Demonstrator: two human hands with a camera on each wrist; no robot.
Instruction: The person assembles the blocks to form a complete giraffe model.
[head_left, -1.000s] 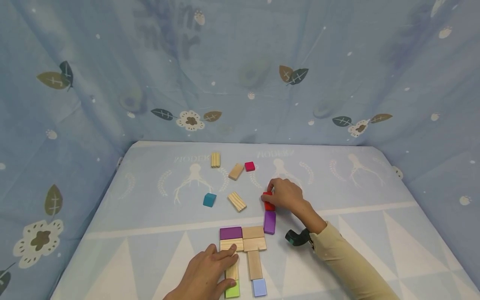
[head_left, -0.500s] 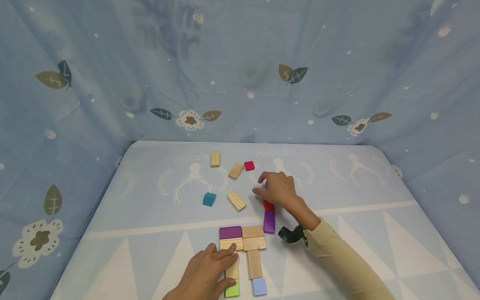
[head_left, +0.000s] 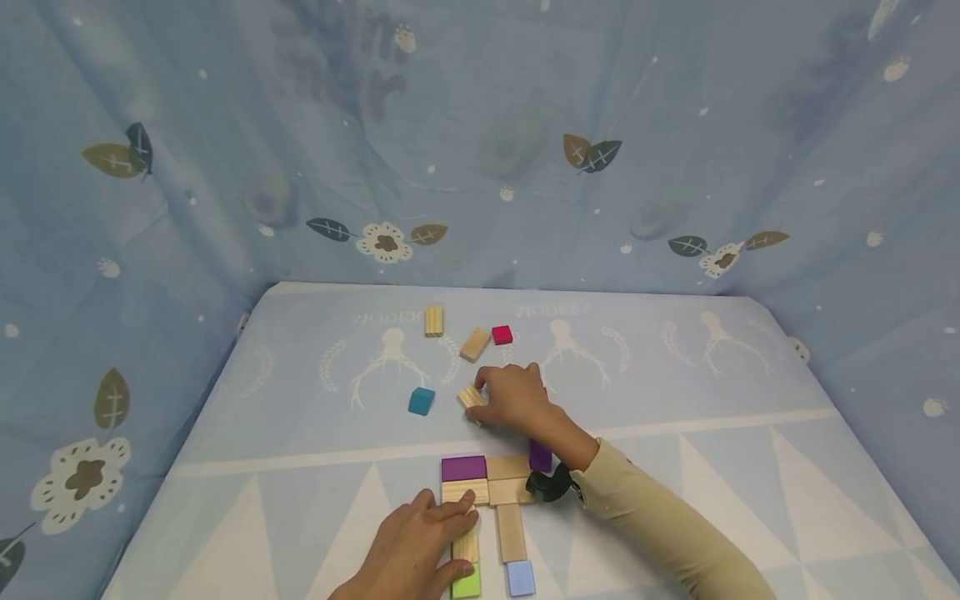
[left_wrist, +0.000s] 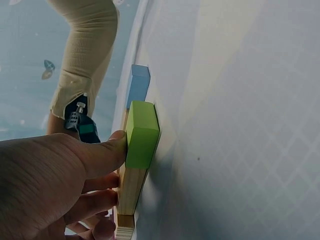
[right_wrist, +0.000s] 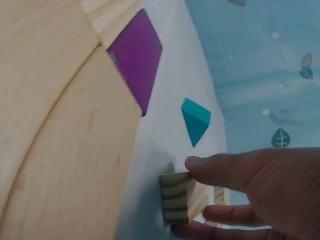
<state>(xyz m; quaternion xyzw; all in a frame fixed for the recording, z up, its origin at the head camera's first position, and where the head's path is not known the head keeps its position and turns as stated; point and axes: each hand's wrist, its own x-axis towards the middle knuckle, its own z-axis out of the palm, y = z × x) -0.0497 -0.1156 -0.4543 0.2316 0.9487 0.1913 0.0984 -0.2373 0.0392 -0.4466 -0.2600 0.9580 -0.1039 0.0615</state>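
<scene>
In the head view my right hand (head_left: 517, 400) has its thumb and fingers on either side of a striped wooden block (head_left: 468, 397). The right wrist view shows that block's grooved end (right_wrist: 174, 200) between thumb and fingers, low over the cloth. My left hand (head_left: 412, 542) lies over a column of flat-laid blocks, fingers spread and resting on them. Its thumb touches a lime green block (left_wrist: 142, 135). Beside it run a plain wooden block (head_left: 512, 533) and a light blue block (head_left: 521, 578). Above lie a dark purple block (head_left: 463, 468) and several wooden ones.
A teal block (head_left: 422, 401) sits left of the right hand. Farther back lie a plain wooden block (head_left: 475, 344), a small red block (head_left: 502, 335) and another striped block (head_left: 433, 321). A violet block (head_left: 540, 456) shows partly under the right wrist.
My right hand has let go of the red block joined to the violet one and moved left to the striped wooden block. The left hand has stayed in place.
</scene>
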